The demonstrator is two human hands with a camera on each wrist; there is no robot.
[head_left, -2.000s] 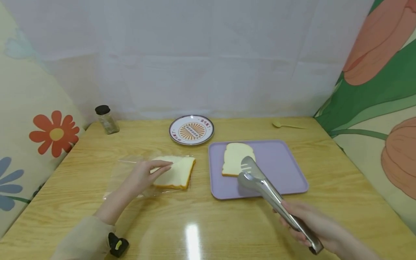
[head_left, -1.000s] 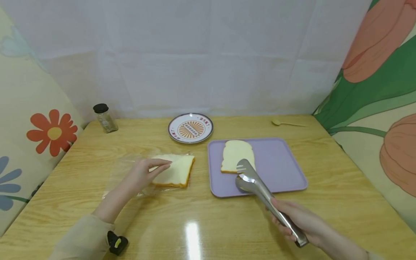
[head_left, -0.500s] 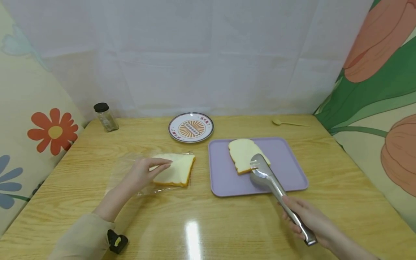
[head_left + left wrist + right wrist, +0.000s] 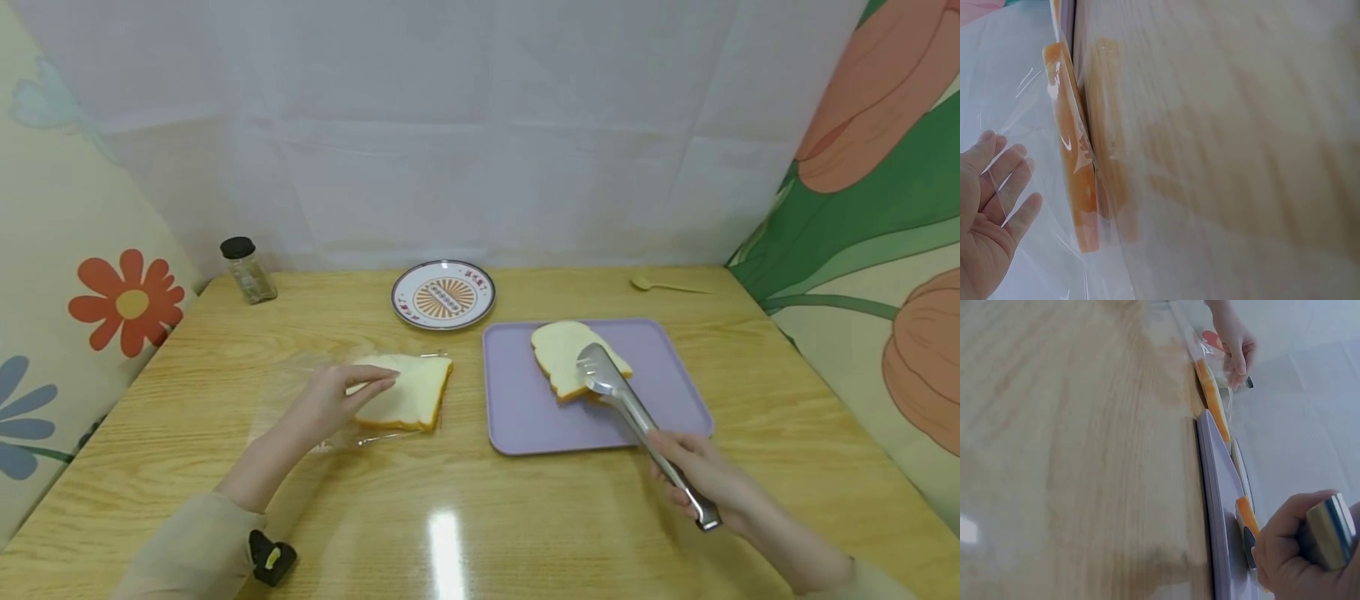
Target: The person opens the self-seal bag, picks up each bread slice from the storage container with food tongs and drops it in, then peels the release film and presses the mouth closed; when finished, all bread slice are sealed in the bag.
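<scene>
On the left of the head view, a bread slice [image 4: 408,404] lies inside a clear plastic bag [image 4: 281,392]. My left hand [image 4: 330,400] pinches the bag's film above that slice. In the left wrist view, the film runs from the fingertips beside the slice's brown crust [image 4: 1072,150]. My right hand [image 4: 697,467] grips metal tongs [image 4: 637,417] by the handle. The upper tong head lies over a second bread slice [image 4: 558,350] on the purple tray [image 4: 517,421]; the lower head is hidden. This slice sits turned, its lower corner towards me.
Behind the tray and bag stands a printed plate [image 4: 442,296]. A black-lidded glass jar [image 4: 250,275] is at the back left, and a yellow spoon [image 4: 667,287] lies at the back right. White cloth hangs behind the wooden table [image 4: 360,517].
The tongs' head has moved right and away from me, and the tray's bread slice has shifted right and turned. The lower tong head has gone from sight. My left hand stays put.
</scene>
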